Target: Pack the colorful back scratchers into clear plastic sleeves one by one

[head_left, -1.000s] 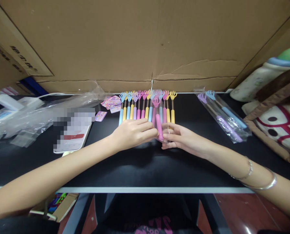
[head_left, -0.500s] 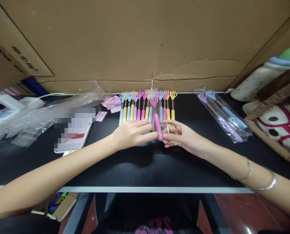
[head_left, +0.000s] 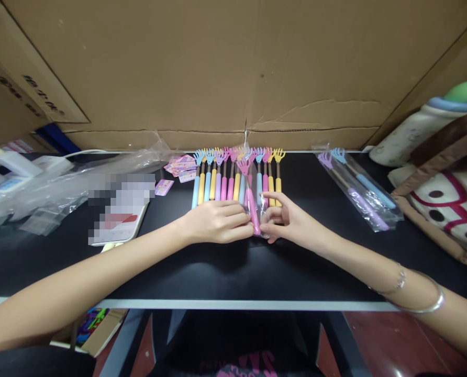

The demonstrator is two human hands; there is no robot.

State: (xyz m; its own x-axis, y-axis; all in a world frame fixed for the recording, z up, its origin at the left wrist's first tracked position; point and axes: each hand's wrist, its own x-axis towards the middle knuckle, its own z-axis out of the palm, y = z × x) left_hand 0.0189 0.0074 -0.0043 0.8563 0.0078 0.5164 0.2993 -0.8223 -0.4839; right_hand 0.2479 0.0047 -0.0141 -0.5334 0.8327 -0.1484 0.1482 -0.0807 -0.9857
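A row of several pastel back scratchers (head_left: 218, 178) with hand-shaped heads lies on the black table (head_left: 233, 267), against the cardboard wall. In front of the row, a pink back scratcher (head_left: 251, 201) sits inside a clear plastic sleeve. My left hand (head_left: 218, 222) has its fingers closed on the left side of the sleeve at the handle end. My right hand (head_left: 286, 220) pinches the sleeve's right side, fingers curled. The two hands almost touch around the handle.
A clear bag holding a purple and a blue scratcher (head_left: 357, 188) lies to the right. Crumpled plastic bags (head_left: 53, 183), small pink cards (head_left: 180, 166) and a white device (head_left: 118, 220) lie at left. A patterned bag (head_left: 445, 193) stands at the far right. Cardboard (head_left: 233, 73) closes the back.
Both hands drew slightly closer to me with the sleeved pink scratcher, and the right hand's fingers curled in tighter on the sleeve.
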